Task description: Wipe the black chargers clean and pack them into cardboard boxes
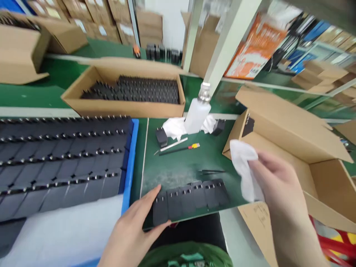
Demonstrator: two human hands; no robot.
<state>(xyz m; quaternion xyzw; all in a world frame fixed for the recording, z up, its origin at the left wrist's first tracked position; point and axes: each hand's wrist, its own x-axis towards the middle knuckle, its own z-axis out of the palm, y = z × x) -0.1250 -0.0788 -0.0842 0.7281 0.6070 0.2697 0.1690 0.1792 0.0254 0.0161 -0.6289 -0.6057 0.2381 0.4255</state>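
Note:
My right hand (pixel 274 178) is closed on a crumpled white cloth (pixel 244 167), held up beside the open carton on the right. A row of several black power adapters (pixel 186 202) lies along the table's front edge, with metal prongs showing on top. At the left end of that row, my left hand (pixel 136 222) grips the end adapter between thumb and fingers. Dark tweezers (pixel 213 171) lie just behind the row. Farther back are a white pen-like tool (pixel 174 144) and a black stick with a red and yellow end (pixel 179 149).
A blue tray (pixel 130 167) of adapters fills the left side. Behind stands a long carton (pixel 125 107) packed with adapters. A white pump bottle (pixel 197 115) stands amid white cloths, with a single black adapter (pixel 161 137) nearby. An open carton (pixel 280 148) sits on the right.

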